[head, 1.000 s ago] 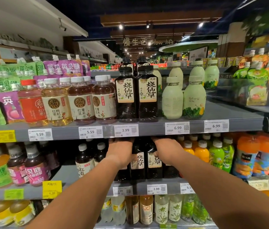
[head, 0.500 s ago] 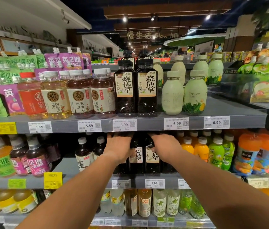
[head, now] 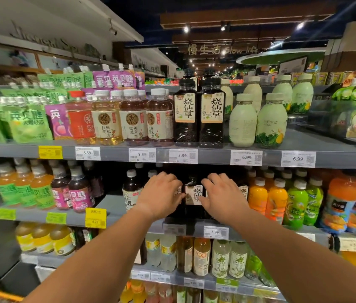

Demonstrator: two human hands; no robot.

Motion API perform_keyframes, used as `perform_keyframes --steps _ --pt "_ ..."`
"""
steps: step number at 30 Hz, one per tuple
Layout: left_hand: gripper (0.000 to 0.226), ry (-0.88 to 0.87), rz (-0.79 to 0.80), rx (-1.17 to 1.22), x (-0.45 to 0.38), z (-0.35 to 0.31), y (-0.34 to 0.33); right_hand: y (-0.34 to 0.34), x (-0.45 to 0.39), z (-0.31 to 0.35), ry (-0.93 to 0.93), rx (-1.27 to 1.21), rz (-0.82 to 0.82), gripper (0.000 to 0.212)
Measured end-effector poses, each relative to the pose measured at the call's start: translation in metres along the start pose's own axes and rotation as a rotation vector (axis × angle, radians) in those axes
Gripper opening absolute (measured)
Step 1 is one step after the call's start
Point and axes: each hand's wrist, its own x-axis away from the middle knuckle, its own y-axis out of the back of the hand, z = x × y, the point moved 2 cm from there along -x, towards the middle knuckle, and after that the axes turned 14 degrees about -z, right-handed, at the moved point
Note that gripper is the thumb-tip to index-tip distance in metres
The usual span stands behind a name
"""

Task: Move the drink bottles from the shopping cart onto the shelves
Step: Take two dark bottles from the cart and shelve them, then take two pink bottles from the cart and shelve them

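Hands on the second shelf down. Left hand (head: 161, 196) laid over a dark bottle, fingers (head: 168, 179) loosely spread and bent, tips against the cream label of the dark square-shouldered plastic drink bottle (head: 193, 194) standing upright between both hands. Right hand (head: 224, 196) mirrored on the other side, fingers (head: 215, 179) spread and lightly curved over another dark bottle, thumb touching the same cream label; full grip or mere touch cannot be told. Grey metal shelf (head: 111, 206) underfoot of the bottles, smooth and matte, with a white 3.99 price tag (head: 215, 232) just below the right fingers. Left of the left fingers, a round dark bottle with white cap (head: 131, 189). Right of the right fingers, glossy orange juice bottles (head: 267, 196) and green ones (head: 297, 202), all white-capped. Above the fingers, on the next shelf up, two tall dark ribbed bottles with cream labels (head: 198, 112), pale green milky round-shouldered bottles (head: 257, 121) beside them, and clear amber tea bottles (head: 120, 119) further left.
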Motion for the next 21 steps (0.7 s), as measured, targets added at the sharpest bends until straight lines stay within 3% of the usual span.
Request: perform_keyframes --steps 5,10,21 --pt "0.037 0.239 0.201 0.003 0.054 0.04 0.036 0.006 -0.006 0.072 0.041 -0.125 0.042 0.047" --pt "0.038 0.523 0.371 -0.082 0.165 0.11 0.088 -0.003 -0.005 0.189 0.138 -0.278 0.171 0.041" --pt "0.036 1.245 0.47 -0.272 0.446 0.184 0.231 -0.035 0.071 0.474 0.478 -0.555 0.455 0.048"
